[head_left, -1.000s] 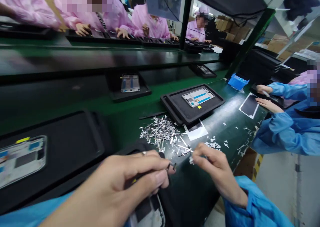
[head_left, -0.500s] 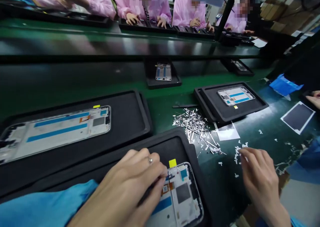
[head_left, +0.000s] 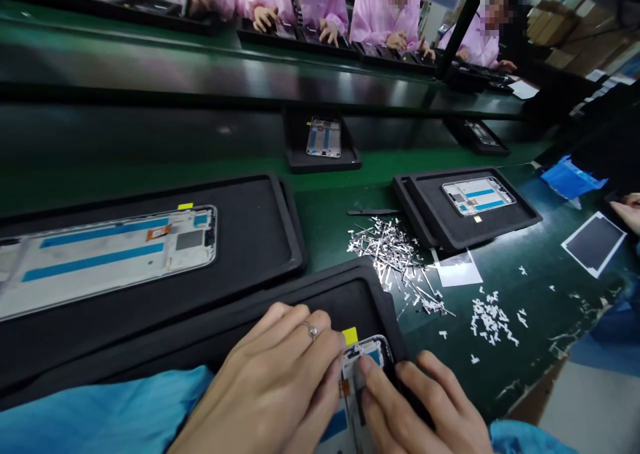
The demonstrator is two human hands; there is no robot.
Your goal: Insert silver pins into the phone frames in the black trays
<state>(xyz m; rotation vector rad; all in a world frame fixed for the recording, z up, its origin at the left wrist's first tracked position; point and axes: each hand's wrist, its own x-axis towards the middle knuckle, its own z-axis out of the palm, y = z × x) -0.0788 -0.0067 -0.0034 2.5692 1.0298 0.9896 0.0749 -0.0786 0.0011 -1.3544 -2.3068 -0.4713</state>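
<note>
A phone frame (head_left: 333,439) with a blue strip, an orange flex connector and a yellow tab (head_left: 351,336) lies in a black foam tray (head_left: 377,307) before me. My left hand (head_left: 285,367), wearing a ring, has its fingers curled and pressed together at the frame's edge. Whatever lies between them is hidden. My right hand (head_left: 415,407) rests on the frame's upper end with fingers apart. One fingertip touches the area by the small blue patch (head_left: 375,356), and I see nothing held there.
Another phone frame (head_left: 115,247) sits in a tray at left, and others stand further back. Metallic strips (head_left: 395,257) and small white pieces (head_left: 493,317) litter the green bench. Tweezers (head_left: 373,212) lie behind the strips. Co-workers in pink (head_left: 295,1) sit across the line.
My right hand has moved left from the small white pieces onto the phone frame. My left hand stays by the frame, shifted slightly right in view.
</note>
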